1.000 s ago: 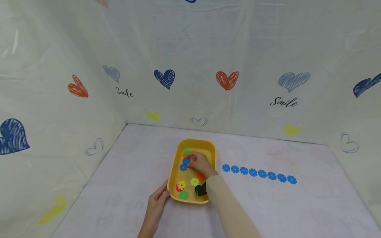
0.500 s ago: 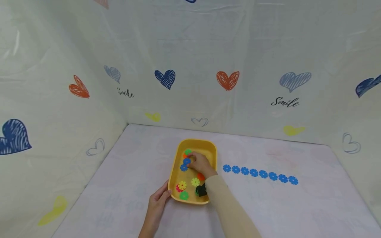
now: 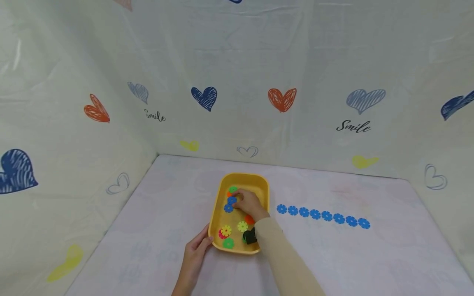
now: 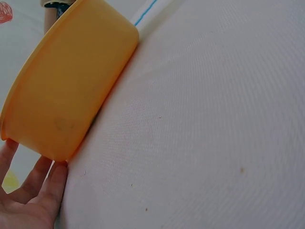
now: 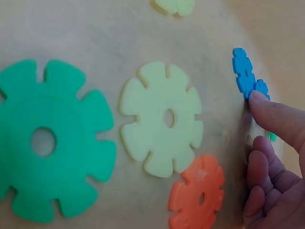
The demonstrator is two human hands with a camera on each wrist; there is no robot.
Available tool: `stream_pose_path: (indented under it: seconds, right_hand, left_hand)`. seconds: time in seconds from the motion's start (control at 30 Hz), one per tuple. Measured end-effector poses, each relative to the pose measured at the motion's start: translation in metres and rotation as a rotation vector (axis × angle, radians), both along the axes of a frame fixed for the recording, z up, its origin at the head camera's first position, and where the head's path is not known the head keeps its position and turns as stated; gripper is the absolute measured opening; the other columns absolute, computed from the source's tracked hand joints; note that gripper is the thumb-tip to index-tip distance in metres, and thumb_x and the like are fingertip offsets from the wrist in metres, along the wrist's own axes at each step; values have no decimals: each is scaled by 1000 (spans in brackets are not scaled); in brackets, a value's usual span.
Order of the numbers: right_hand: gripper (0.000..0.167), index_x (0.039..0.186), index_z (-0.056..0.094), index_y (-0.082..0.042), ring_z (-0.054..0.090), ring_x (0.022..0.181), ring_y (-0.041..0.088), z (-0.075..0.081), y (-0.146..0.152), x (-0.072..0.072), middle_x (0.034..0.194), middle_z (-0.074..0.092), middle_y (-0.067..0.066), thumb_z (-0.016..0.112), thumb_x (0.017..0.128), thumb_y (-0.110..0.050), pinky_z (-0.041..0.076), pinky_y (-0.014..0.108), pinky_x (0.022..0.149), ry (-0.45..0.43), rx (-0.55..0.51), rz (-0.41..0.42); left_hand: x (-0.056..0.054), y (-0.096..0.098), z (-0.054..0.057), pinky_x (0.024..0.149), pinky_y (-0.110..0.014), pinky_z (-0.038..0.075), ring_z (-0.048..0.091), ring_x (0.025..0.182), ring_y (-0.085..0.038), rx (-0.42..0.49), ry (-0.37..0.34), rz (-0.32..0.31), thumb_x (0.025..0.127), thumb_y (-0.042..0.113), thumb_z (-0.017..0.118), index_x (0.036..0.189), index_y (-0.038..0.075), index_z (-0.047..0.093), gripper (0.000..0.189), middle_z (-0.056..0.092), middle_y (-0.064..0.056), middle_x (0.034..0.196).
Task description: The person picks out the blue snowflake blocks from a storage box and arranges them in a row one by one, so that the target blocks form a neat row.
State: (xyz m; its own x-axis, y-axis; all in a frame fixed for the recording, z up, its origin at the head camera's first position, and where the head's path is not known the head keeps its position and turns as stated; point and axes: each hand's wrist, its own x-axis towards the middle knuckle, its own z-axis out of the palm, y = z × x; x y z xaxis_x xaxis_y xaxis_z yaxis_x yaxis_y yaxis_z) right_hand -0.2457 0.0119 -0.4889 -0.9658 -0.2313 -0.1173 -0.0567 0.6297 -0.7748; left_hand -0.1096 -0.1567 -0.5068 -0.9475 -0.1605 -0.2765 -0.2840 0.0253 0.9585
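My left hand (image 3: 195, 250) grips the near left corner of a yellow tray (image 3: 244, 175), thumb over the rim. In the left wrist view its fingers touch the tray's outer wall. Inside the tray, my right hand (image 3: 252, 204) pinches a blue snowflake disc (image 3: 232, 200) between thumb and finger. A second blue disc (image 5: 242, 71) lies beside it, overlapping. The index fingertip is hidden in the right wrist view. Nearer in the tray are a green disc (image 5: 71, 129), a pale yellow disc (image 5: 143, 95) and an orange disc (image 5: 193, 205).
Several blue discs (image 3: 315, 214) form a row on the white table (image 3: 333, 263), right of the tray. Green and orange discs (image 3: 233, 189) lie at the tray's far left. Yellow and pink discs (image 3: 226, 230) overlap near its front. A heart-printed curtain (image 3: 244, 53) stands behind.
The head view shifts very slightly. Both hands, the tray and the blue discs otherwise keep their places.
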Motion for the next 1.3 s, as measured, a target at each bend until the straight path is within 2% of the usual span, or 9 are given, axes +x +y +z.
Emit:
stream_pose_path:
  seconds: [0.3, 0.7, 0.97, 1.13, 1.3]
  right_hand:
    - [30, 111, 62, -8, 47, 73, 16, 0, 1, -2, 94, 62, 8, 69, 82, -12, 42, 23, 63, -11, 4, 20]
    - [28, 105, 59, -9, 41, 62, 15, 2, 1, -2, 68, 42, 1, 71, 80, -10, 35, 20, 54, -30, 21, 11]
    - [22, 100, 55, -5, 44, 66, 17, 7, 1, 1, 74, 48, 4, 67, 82, -7, 38, 21, 56, -35, 20, 6]
    - [13, 92, 54, -4, 48, 71, 18, 11, 0, 1, 82, 56, 7, 65, 84, -7, 44, 23, 61, -29, 75, -26]
    - [9, 82, 58, -3, 50, 69, 17, 19, 1, 4, 78, 57, 6, 64, 85, -10, 45, 22, 59, -65, 100, -49]
  left_hand:
    - [0, 1, 1, 98, -28, 46, 38, 134, -26, 2, -13, 8, 92, 23, 55, 135, 7, 48, 47, 44, -8, 142]
    - [1, 1, 1, 96, -26, 47, 39, 133, -26, 10, -5, 8, 92, 22, 55, 135, 7, 48, 46, 44, -9, 142]
    - [1, 2, 3, 97, -29, 46, 38, 134, -28, 1, -19, 6, 92, 22, 55, 135, 6, 48, 46, 43, -9, 142]
    - [0, 2, 2, 98, -29, 46, 38, 134, -28, -1, -19, 3, 92, 23, 55, 135, 6, 47, 47, 43, -9, 142]
    - [-1, 1, 1, 96, -26, 47, 38, 134, -26, 13, -12, 4, 92, 22, 55, 135, 7, 47, 47, 44, -8, 142]
